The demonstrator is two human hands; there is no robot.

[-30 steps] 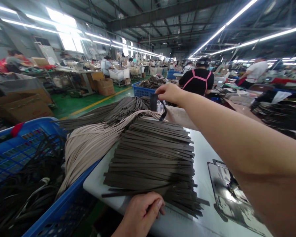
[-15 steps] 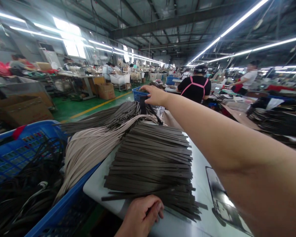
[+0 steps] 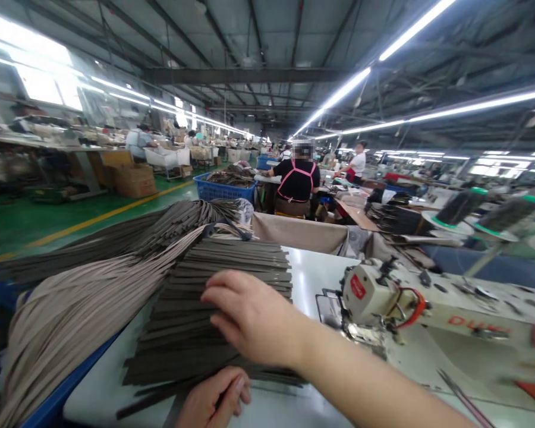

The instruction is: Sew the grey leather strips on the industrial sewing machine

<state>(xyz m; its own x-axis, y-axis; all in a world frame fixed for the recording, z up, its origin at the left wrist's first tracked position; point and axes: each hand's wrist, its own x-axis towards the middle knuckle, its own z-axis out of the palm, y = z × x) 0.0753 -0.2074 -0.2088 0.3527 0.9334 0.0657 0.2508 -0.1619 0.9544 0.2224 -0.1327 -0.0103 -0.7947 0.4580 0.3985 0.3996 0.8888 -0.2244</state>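
Left hand (image 3: 216,397): near edge of worktable (image 3: 307,270), fingers curled, grip cannot be told | Right hand (image 3: 249,315): over dark strips (image 3: 178,327), thumb parted from bent fingers | Dark strips: layered on worktable, left side | Pale strips (image 3: 89,297): across left edge

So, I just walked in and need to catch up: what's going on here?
Someone is working over a pile of dark strips on a white table. Their open right hand is over the pile; whether it touches the strips isn't clear. The loosely curled left hand is at the pile's near edge. Pale strips lie to the left, a sewing machine to the right.
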